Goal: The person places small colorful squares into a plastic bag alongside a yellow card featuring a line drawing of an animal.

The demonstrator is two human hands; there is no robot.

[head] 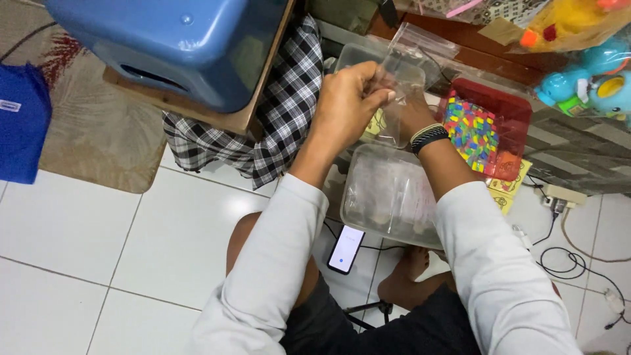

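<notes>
Here, in the head view, I look down on a person seated on a white tiled floor, both arms in white sleeves raised over the lap. The left hand [348,98] is closed, fingers pinched on the upper edge of a small clear plastic bag [404,85], which hangs in the air between the hands, above a clear plastic container [388,197] resting against the knees. The right hand [411,118] is mostly hidden behind the bag and the left hand; only its wrist, with a dark and pale wristband [428,135], shows plainly, so I cannot tell how far it is closed, though it appears to support the bag from behind.

As to progress, I judge the bag to be at an early or middle stage of handling: it looks slack and see-through, and I cannot make out anything inside it, nor whether its mouth is open or sealed. A red tray [516,108] of small multicoloured pieces [470,131] lies just beyond the right wrist, apparently full. A second clear container [355,56] sits behind the hands.

Nearby lie a phone [346,250] with its screen lit, a checked cloth [289,98] and a blue plastic stool [177,39].
</notes>
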